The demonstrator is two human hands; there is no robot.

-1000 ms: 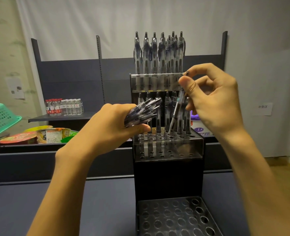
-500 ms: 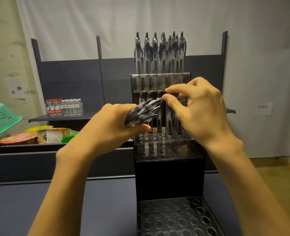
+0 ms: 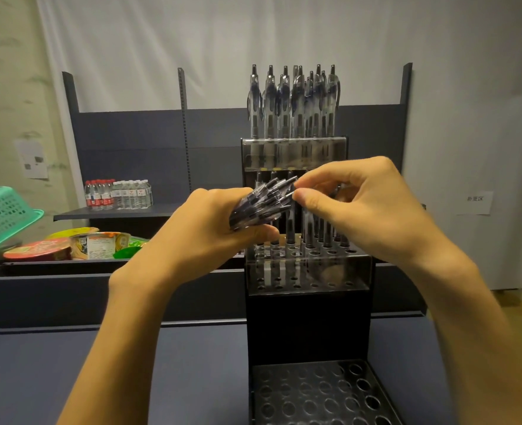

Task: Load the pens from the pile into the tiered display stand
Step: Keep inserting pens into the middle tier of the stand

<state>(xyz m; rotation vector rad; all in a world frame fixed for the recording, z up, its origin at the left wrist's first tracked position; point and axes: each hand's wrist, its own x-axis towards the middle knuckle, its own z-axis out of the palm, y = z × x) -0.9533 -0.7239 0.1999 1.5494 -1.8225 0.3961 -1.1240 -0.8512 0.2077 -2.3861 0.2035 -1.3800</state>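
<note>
Mid-loading, the left hand grips the pen bundle while the right hand's fingers pinch one pen's tip, next needing a free middle-tier hole.

The left hand grips a bundle of pens whose ends fan out to the right, meeting the fingertips of the right hand. Just behind and below those fingertips stands the display stand: pens fill its top tier above the fingers, more stand in the middle tier below them, and the bottom tier lies nearest the camera. Well left of the fingers, water bottles stand on a shelf, a basket and food tubs before them.
</note>
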